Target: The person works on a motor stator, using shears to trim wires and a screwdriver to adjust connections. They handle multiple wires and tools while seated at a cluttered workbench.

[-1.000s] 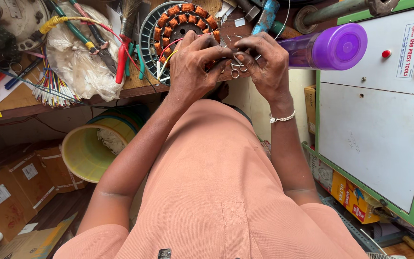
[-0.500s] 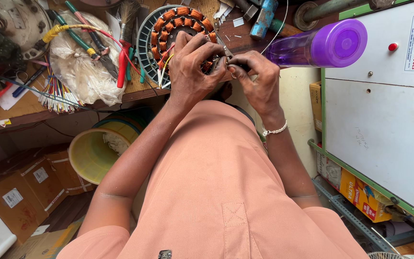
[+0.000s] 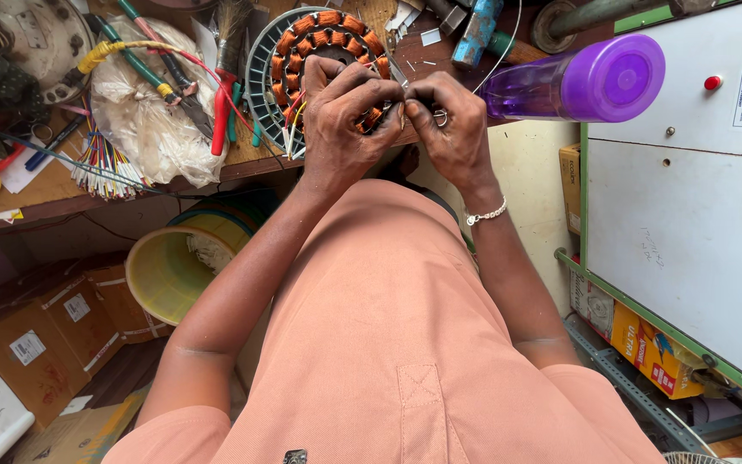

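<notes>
As I look down over the bench (image 3: 36,202), largest first: stator (image 3: 319,51), round, ringed with copper coils, lying at the near edge within reach. My left hand (image 3: 345,120) rests on it, steadying; my right hand (image 3: 448,120) meets it, fingertips of both pinched together on thin wire leads (image 3: 294,129).

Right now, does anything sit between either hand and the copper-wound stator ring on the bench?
Nothing visible does. The left hand rests directly over the near edge of the stator ring, and the right hand meets it fingertip to fingertip just beside the ring. The purple bottle lies off to the side.
</notes>
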